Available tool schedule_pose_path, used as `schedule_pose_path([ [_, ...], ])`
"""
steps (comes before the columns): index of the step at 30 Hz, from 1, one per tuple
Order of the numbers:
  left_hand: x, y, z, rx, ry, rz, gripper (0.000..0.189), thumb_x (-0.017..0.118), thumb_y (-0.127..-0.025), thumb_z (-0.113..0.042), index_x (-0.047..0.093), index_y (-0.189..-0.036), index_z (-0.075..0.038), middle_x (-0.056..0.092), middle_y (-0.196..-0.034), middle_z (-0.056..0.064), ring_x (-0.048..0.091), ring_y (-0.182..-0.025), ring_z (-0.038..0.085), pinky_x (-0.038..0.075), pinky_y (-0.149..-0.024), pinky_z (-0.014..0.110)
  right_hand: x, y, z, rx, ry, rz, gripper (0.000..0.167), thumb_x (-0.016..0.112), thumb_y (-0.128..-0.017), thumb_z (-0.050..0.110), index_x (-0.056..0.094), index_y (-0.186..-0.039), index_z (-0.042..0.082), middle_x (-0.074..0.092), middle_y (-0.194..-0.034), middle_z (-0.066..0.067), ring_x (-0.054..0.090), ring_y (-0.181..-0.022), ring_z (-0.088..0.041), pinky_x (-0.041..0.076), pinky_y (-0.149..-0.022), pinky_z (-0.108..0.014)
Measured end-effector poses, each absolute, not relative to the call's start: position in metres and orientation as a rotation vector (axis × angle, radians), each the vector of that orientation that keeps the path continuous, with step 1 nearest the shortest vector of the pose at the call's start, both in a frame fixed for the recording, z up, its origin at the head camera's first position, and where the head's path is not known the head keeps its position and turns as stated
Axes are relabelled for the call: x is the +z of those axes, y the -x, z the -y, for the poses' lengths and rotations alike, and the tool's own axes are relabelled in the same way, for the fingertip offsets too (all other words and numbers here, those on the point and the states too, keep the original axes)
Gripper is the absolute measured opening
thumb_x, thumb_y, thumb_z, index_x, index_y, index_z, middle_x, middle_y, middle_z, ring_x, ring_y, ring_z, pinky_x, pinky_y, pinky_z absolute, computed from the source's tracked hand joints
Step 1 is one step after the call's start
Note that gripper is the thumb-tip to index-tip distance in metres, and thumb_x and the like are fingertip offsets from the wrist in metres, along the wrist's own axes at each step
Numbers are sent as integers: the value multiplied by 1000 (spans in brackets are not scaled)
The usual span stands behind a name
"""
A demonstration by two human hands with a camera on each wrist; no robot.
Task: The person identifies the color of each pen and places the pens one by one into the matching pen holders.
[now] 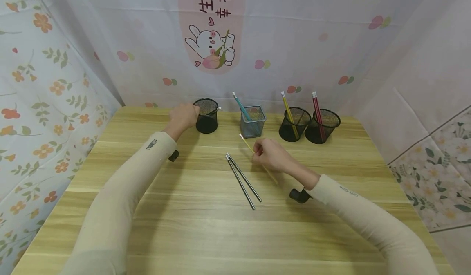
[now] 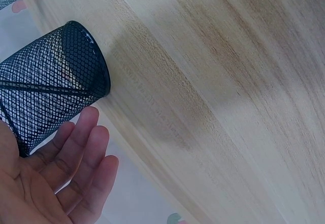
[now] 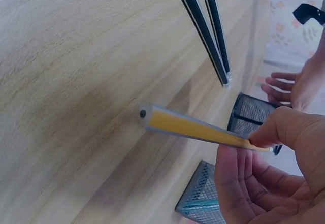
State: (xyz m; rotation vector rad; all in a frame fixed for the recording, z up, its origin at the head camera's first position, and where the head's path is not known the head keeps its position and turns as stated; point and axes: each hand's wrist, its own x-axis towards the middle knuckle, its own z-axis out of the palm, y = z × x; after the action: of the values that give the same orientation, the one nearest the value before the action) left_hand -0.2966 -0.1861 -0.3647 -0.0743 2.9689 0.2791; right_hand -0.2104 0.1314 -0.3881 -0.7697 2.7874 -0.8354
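My right hand (image 1: 271, 155) pinches a yellow pencil (image 3: 188, 125) between thumb and fingers, near its middle. The pencil slants above the table, its white eraser end pointing towards the back. Two black-and-silver striped pencils (image 1: 243, 181) lie to its left, their eraser ends close together. At the back left, my left hand (image 1: 184, 116) is beside a round black mesh pen cup (image 1: 207, 124). In the left wrist view its fingers (image 2: 84, 155) are loosely bent with nothing in them; the thumb is mostly hidden. A dark pencil (image 1: 213, 112) with a white end leans inside that cup.
A grey square mesh cup (image 1: 252, 128) holding teal pencils (image 1: 241, 108) stands at the back middle. To its right are two round black cups, one with yellow pencils (image 1: 290, 113), the other with red pencils (image 1: 318, 113). A patterned curtain (image 1: 294, 42) hangs behind the wooden table (image 1: 191, 234).
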Motion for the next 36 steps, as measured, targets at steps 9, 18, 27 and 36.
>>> schedule_pose_path([
  [9,-364,296,186,311,107,-2967,51,19,-108,-36,42,-71,-10,33,-68,5,24,-59,15,23,-52,29,-383,212,-136,-906,768,-2787,7,63,-80,1,64,-86,5,63,-78,-2,59,-74,-17,48,-67,-33],
  [18,-364,296,186,297,92,-2963,51,20,-109,-35,45,-74,-9,36,-69,5,26,-58,16,25,-50,29,-377,214,-146,-953,818,-2890,8,66,-80,-1,65,-85,6,65,-75,0,62,-70,-15,49,-64,-34],
  [27,-365,297,186,266,52,-2959,47,23,-109,-32,46,-77,-8,35,-69,5,24,-57,14,23,-49,28,-368,217,-155,-995,781,-2915,9,63,-82,0,68,-88,4,68,-78,-3,65,-70,-17,52,-65,-36],
  [36,-366,299,186,275,66,-2955,47,21,-109,-32,47,-79,-8,39,-72,8,31,-61,18,27,-53,31,-361,223,-165,-1050,784,-2960,12,64,-84,0,70,-94,-1,70,-81,-7,68,-72,-21,53,-69,-42],
])
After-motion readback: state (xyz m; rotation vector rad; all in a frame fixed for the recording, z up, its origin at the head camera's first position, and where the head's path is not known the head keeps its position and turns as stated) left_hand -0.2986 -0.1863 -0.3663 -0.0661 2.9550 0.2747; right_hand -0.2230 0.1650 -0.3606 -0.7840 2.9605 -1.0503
